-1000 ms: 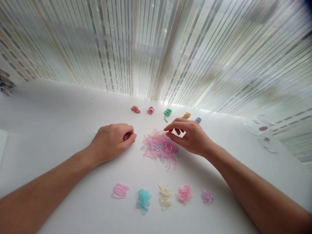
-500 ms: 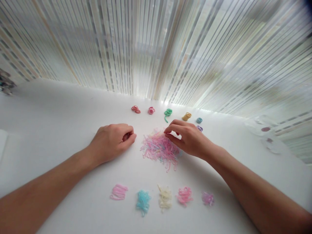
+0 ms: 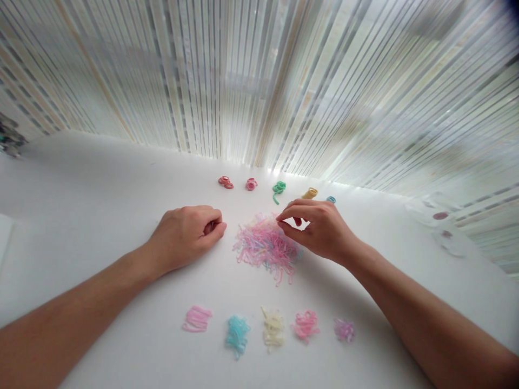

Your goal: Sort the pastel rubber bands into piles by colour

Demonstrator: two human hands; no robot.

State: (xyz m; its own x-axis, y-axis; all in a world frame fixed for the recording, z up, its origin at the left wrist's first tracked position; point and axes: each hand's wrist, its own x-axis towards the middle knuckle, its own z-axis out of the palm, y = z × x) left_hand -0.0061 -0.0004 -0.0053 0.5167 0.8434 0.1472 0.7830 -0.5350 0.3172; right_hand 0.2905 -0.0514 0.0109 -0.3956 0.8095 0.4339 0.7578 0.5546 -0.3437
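A loose pile of pastel strands [image 3: 267,246], mostly pink with some blue and cream, lies mid-table. My left hand [image 3: 190,237] rests to its left with the fingers curled; what they hold, if anything, is hidden. Over the pile's upper right edge is my right hand [image 3: 314,227], thumb and index fingertip pinched together; anything between them is too small to make out. Nearer me lie small bunches: pink [image 3: 197,319], blue [image 3: 237,336], cream [image 3: 273,327], rose pink [image 3: 306,326] and lilac [image 3: 344,329].
Behind the pile sit small coils: red [image 3: 226,182], pink [image 3: 251,184], green [image 3: 279,189], yellow [image 3: 310,193] and blue [image 3: 331,199]. A string curtain [image 3: 243,81] hangs at the back. Clear objects [image 3: 448,240] stand at the right, a dark item [image 3: 11,136] far left.
My right hand has shifted slightly right and now covers the purple coil that was visible beside it. My left hand has stayed in place.
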